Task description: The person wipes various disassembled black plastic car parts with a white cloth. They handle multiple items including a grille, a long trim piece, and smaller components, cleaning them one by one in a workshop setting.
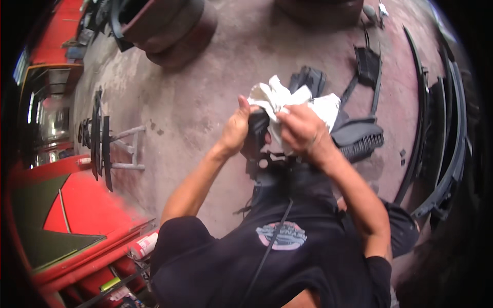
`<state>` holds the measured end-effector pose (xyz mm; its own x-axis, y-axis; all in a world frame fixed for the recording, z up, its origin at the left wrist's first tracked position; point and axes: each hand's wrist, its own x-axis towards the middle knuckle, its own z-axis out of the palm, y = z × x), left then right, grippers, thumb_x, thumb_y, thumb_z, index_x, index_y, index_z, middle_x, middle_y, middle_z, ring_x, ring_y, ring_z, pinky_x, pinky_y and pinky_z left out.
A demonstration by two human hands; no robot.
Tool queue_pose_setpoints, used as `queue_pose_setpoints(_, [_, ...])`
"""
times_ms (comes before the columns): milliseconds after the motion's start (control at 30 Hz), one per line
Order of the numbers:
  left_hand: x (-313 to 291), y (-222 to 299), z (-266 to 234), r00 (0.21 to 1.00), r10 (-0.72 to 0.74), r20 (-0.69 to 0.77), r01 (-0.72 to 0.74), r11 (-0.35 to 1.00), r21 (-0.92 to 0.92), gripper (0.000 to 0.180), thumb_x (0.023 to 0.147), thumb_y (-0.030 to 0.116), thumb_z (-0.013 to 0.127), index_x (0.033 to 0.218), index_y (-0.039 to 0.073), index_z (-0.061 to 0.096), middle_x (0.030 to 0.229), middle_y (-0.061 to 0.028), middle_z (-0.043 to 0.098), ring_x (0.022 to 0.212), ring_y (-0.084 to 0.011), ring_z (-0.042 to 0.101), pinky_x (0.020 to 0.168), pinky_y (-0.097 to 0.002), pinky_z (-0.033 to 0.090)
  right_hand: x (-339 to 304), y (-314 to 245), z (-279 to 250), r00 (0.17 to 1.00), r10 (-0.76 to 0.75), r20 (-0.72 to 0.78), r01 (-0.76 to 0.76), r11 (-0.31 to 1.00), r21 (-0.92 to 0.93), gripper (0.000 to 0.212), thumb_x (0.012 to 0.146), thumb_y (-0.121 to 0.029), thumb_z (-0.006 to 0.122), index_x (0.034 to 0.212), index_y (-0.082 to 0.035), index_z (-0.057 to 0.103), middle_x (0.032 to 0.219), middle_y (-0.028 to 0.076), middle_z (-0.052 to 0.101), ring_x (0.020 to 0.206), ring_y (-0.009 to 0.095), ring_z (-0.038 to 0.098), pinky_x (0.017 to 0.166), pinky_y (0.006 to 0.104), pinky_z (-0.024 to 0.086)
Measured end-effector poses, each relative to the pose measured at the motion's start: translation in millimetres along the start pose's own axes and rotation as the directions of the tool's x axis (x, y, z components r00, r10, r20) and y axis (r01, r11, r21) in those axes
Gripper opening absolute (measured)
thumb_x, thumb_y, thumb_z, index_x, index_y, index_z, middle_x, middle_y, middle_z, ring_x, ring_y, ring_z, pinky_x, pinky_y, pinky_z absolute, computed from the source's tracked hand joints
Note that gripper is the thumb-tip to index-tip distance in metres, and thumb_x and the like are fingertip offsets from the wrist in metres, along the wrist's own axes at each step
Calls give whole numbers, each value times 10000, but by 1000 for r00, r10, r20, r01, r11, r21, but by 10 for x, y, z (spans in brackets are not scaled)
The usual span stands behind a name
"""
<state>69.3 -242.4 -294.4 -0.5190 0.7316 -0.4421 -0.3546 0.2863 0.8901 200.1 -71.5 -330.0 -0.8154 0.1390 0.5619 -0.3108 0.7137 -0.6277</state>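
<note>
We had bare floor (179, 108) stretching below and, front and centre, a crumpled white cloth (280, 97) between our hands! A ribbed black plastic part (358, 137) lay right. Our right hand (303, 131) pinched the cloth; our left hand (235, 129) stood thumb-up, fingers hidden: its grip, we couldn't tell.

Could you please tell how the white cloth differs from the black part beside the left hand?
Colour: the white cloth is bright, while the black part is dark. Shape: the cloth is crumpled in loose folds; the part looks stiffer. Contact: the right hand pinches the cloth; the left hand is against the part. Both are at the hands.
</note>
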Motion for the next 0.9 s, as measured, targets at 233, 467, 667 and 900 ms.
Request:
queue_pose_setpoints(233, [141,21,-36,993,-120,-6,120,988,100,989,971,795,256,1224,-84,632,1017,-120,704,835,-179,693,769,-340,575,-156,116,-56,960,274,-53,-277,958,-69,246,833,-47,617,1055,50,660,1074,233,641,1007,400,646,883,440,537])
queue_pose_setpoints(467, [155,9,-81,998,-63,29,63,998,-21,789,1016,690,395,1148,-44,651,875,-104,686,680,-191,678,661,-346,600,-240,189,112,991,53,-127,-81,971,-226,282,811,-47,676,1092,-25,664,1016,166,635,926,339,649,811,443,535])
queue_pose_setpoints(667, [318,-14,-86,1000,-20,4,20,999,39,605,1024,559,549,1024,-39,645,813,-90,691,622,-153,675,567,-289,579,-903,1192,-929,621,783,13,-783,620,52,316,917,-55,567,1194,35,689,1182,173,711,953,237,713,863,334,562])
queue_pose_setpoints(900, [826,173,-48,996,35,-82,-32,999,36,605,1009,576,560,925,-20,617,781,-116,675,592,-185,672,543,-332,587,-972,695,-115,929,365,-59,-345,796,-497,274,785,-52,635,1041,19,700,1171,195,668,1069,391,630,898,483,535])
